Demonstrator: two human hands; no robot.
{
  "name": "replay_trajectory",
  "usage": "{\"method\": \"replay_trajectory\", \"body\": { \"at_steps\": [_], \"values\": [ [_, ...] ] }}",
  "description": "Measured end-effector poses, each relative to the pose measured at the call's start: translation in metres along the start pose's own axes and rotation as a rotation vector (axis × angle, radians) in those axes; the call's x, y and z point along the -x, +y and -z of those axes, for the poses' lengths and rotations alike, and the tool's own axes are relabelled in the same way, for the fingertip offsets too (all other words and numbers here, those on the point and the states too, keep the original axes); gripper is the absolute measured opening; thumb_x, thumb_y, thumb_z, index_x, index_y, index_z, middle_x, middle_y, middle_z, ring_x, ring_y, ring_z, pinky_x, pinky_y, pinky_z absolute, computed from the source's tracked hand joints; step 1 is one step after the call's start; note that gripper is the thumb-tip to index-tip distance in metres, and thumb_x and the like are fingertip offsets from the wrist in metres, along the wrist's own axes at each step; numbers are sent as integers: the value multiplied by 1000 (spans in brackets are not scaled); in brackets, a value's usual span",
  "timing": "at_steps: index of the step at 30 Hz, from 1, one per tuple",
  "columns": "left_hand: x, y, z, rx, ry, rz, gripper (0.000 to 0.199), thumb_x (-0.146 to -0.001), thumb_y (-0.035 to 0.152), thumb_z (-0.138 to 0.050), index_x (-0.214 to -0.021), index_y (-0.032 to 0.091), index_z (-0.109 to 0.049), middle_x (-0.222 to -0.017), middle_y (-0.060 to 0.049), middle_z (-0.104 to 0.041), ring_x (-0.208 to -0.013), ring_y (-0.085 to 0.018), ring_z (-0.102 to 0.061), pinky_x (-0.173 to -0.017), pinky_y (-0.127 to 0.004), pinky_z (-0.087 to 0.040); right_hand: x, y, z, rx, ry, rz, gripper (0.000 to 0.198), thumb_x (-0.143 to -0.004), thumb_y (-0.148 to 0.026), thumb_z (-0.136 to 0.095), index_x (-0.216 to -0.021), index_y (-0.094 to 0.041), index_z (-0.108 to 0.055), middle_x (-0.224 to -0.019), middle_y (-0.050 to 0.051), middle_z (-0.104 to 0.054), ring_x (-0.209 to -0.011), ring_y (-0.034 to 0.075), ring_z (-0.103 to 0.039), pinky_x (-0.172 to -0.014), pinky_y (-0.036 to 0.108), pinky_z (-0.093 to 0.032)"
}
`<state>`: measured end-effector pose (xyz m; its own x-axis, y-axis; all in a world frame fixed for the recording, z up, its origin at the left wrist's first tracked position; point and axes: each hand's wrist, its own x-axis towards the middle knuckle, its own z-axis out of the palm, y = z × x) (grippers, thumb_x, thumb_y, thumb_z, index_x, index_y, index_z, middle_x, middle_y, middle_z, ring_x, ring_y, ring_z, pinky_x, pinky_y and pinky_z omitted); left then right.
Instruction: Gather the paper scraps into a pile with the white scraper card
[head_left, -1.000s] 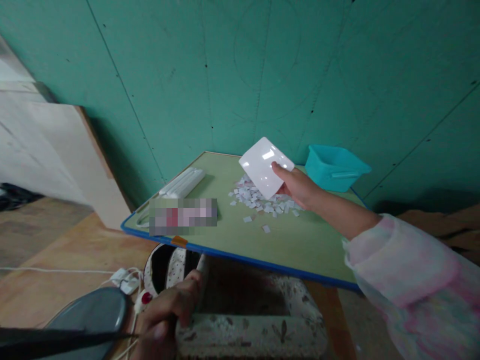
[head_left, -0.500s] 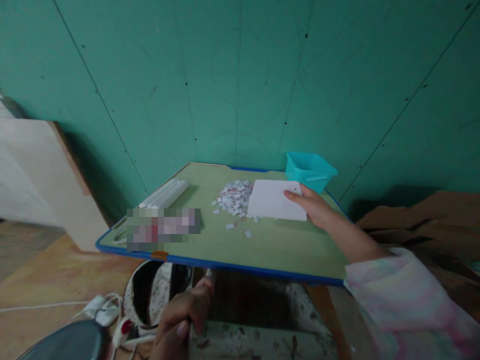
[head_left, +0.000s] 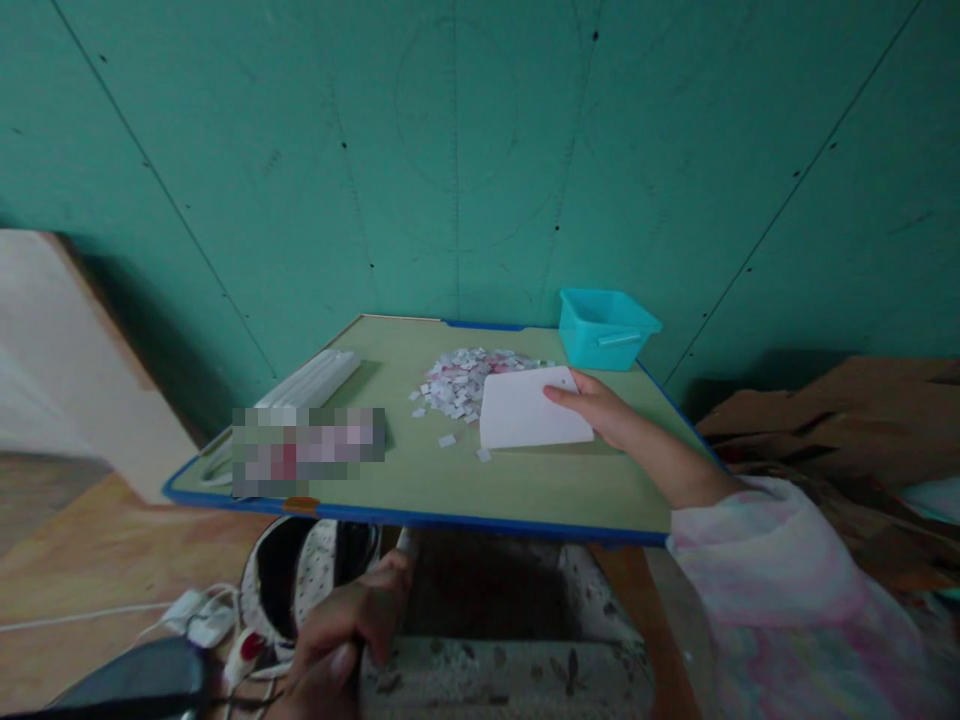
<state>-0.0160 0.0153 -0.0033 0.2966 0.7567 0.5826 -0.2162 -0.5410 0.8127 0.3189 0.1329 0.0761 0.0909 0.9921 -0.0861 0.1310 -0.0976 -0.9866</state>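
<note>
My right hand [head_left: 596, 408] is closed on the corner of a flat white scraper [head_left: 529, 408], thumb on top beside a small hole. The scraper is tilted low over the table, at the near right side of a heap of small white paper pieces [head_left: 454, 383]. A few loose pieces [head_left: 448, 440] lie just in front of the heap. Below the table's front edge, my left hand [head_left: 356, 615] is wrapped round the left rim of a floral-patterned bin [head_left: 510, 665]. The bin's inside is dark, and its far part is hidden under the table.
A turquoise basket [head_left: 607, 335] stands at the table's back right. White tubes [head_left: 311, 380] and a pixelated item [head_left: 307, 450] lie on the left of the blue-edged table [head_left: 450, 490]. Below are a spotted bag [head_left: 304, 570], a power strip [head_left: 199, 615] and cords. Cardboard [head_left: 840, 440] lies right.
My right hand has drawn the scraper nearer to the table's front edge, uncovering more of the heap behind it. My left hand keeps its grip on the bin. The view has shifted slightly.
</note>
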Motion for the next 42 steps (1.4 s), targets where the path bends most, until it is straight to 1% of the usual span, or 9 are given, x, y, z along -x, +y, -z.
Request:
{"method": "replay_trajectory", "body": {
  "at_steps": [7,12,15,21,23,26,32,38,42],
  "values": [
    [8,-7,-2,-1,24,-44,50,-101,57,-50,-66,23,-58,-57,5,-54,-58,-15,-52,-86,-34,-48,4,-2,11,23,-41,22,27,-74,-34,-83,-97,-24,-73,-91,3,-81,-71,20,-72,-63,30,-56],
    [9,-5,0,3,17,-44,48,-100,54,-49,-65,23,-57,-54,0,-53,-57,-19,-51,-71,-39,-46,1,-2,27,65,14,60,27,-71,-34,-85,-93,-24,-74,-87,2,-82,-67,19,-71,-56,28,-54],
    [7,-3,0,-11,25,-35,48,-100,54,-50,-64,23,-57,-51,0,-53,-55,-19,-51,-70,-41,-46,-1,-5,35,86,52,49,29,-68,-36,-86,-90,-23,-72,-80,1,-79,-61,18,-68,-52,27,-50],
    [12,-6,6,-47,69,-13,51,-101,55,-51,-62,23,-60,-53,1,-58,-56,-19,-55,-80,-42,-49,-8,-5,42,107,263,171,39,-65,-49,-83,-92,-25,-67,-87,2,-77,-79,25,-71,-74,38,-56],
    [14,-8,7,-47,63,5,50,-101,54,-52,-63,23,-61,-54,1,-59,-57,-19,-56,-83,-43,-50,-6,-3,36,53,255,179,40,-66,-49,-81,-95,-26,-67,-93,3,-78,-88,28,-72,-81,41,-56],
    [15,-8,6,-48,55,-4,50,-101,54,-52,-62,23,-61,-53,0,-58,-56,-20,-55,-76,-42,-50,0,-2,19,-5,159,163,37,-69,-46,-81,-98,-28,-66,-99,3,-79,-95,29,-73,-83,41,-58],
    [11,-6,3,-30,86,-25,50,-100,54,-50,-62,23,-58,-51,1,-53,-54,-19,-53,-76,-42,-48,5,2,-15,17,-15,216,41,-73,-52,-80,-101,-26,-65,-98,2,-79,-91,25,-71,-83,38,-57],
    [4,-2,1,-30,77,-38,49,-100,55,-53,-64,23,-62,-54,1,-56,-58,-19,-55,-80,-39,-51,-6,-2,-40,147,-132,307,33,-84,-50,-74,-107,-28,-67,-111,5,-78,-105,27,-71,-90,41,-59],
    [-3,0,-1,17,67,-65,49,-99,55,-54,-63,22,-59,-54,2,-55,-56,-17,-52,-75,-36,-48,-12,-8,-57,213,-162,356,28,-89,-45,-69,-109,-26,-66,-113,6,-77,-108,27,-70,-97,43,-57]
  ]
}}
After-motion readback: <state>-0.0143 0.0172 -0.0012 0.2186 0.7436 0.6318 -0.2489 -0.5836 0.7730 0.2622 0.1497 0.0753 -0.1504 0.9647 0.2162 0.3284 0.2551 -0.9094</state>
